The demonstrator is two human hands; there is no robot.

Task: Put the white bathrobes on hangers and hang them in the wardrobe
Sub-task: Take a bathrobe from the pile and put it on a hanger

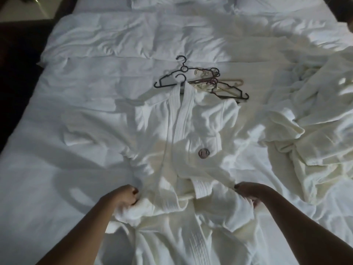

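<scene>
A white bathrobe [191, 134] lies spread front-up along the middle of the bed, its collar on a black hanger [180, 77] whose hook shows above the neck. A round brownish emblem [203, 153] marks its chest. My left hand [124, 196] grips a bunch of the robe's fabric at its left side. At the robe's right side my right hand [250, 193] holds the cloth, fingers curled round it. A second white bathrobe [313, 142] lies crumpled at the bed's right side. Several spare hangers [219, 85], black, dark red and beige, are piled beyond the collar.
The bed [80, 115] is covered with a rumpled white duvet, with pillows [152, 2] at the far end. Dark floor and furniture [17, 44] run along the left edge. No wardrobe shows in this view.
</scene>
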